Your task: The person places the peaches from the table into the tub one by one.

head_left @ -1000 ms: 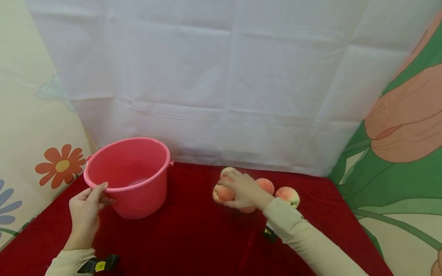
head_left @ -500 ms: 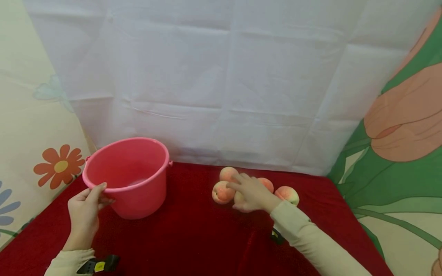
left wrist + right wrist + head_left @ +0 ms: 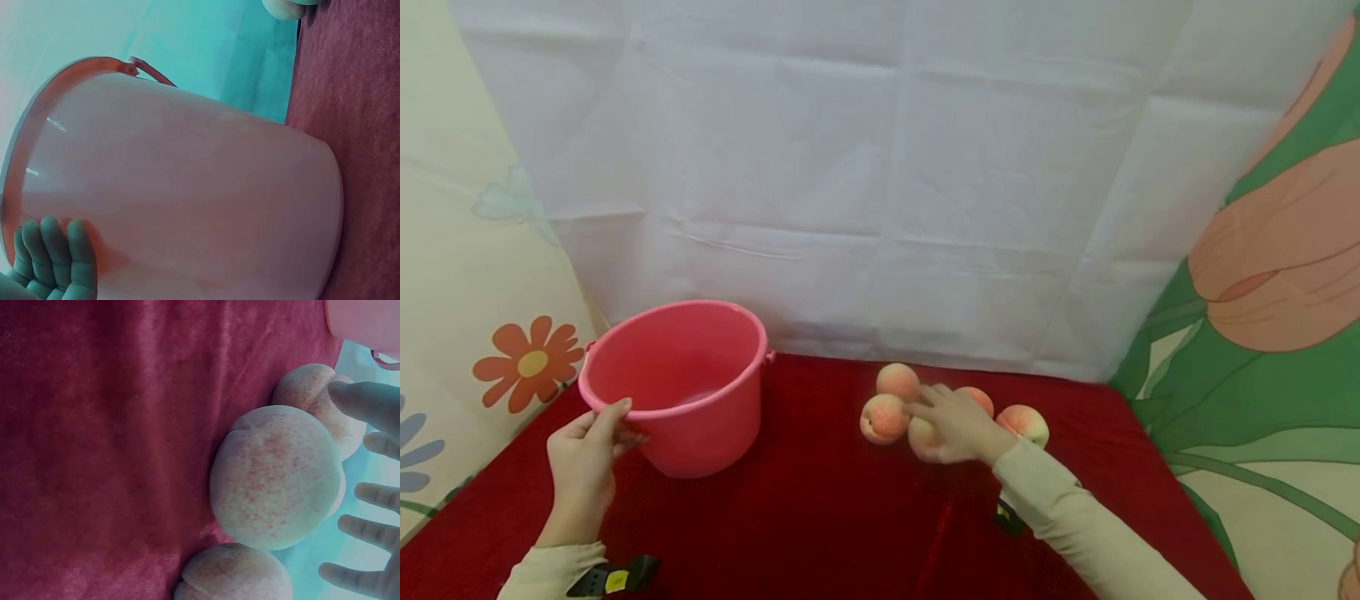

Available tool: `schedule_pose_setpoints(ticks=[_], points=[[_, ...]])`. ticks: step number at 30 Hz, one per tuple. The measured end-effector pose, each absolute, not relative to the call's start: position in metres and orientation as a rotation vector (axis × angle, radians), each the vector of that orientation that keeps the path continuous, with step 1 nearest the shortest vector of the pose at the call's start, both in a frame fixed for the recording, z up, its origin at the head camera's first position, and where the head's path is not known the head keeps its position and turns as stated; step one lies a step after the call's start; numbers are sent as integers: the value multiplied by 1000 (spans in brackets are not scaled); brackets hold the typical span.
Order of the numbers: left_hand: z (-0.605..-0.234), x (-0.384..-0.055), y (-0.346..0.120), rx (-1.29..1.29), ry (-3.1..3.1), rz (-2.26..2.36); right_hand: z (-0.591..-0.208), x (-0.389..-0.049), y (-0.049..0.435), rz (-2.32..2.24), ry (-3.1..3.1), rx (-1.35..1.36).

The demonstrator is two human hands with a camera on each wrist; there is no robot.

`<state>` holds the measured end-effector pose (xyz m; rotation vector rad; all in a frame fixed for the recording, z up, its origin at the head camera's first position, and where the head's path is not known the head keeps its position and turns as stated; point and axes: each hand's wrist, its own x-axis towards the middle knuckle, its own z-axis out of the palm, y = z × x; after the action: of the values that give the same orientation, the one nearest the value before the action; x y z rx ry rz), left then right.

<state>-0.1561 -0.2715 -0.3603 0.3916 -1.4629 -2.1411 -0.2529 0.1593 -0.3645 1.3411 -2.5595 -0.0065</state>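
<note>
On the left of the head view stands a pink bucket [image 3: 707,437], its inside bare where it shows. My left hand [image 3: 582,467] pinches the near-left rim, thumb on top; in the left wrist view its fingers [image 3: 53,250] lie against the outer wall. Several peaches are grouped right of centre: a far one [image 3: 898,382], a left one [image 3: 882,420], a near one [image 3: 923,438], one behind the hand [image 3: 977,398] and a right one [image 3: 1026,422]. My right hand [image 3: 961,427] is over the near peach [image 3: 278,478], fingers spread and loosely extended, partly hiding it.
A dark red cloth [image 3: 820,517] covers the table. White sheeting [image 3: 880,208] hangs right behind its far edge. Flower-printed panels stand at the left [image 3: 445,250] and right [image 3: 1285,375].
My right hand has drawn back to the right, off the two leftmost peaches, which now show fully, and over the near one. The left hand and bucket stay put.
</note>
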Motion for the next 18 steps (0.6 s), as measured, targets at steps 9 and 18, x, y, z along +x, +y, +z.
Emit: schedule_pose_setpoints(ticks=[9,18], points=[[-373,-162,-279,310,-1470,-2095,-375,-257,162,-27,-2606,1339],[-352,-152,-266,399,-1438,-2165,-381,-258,164,-5,-2665,1330]])
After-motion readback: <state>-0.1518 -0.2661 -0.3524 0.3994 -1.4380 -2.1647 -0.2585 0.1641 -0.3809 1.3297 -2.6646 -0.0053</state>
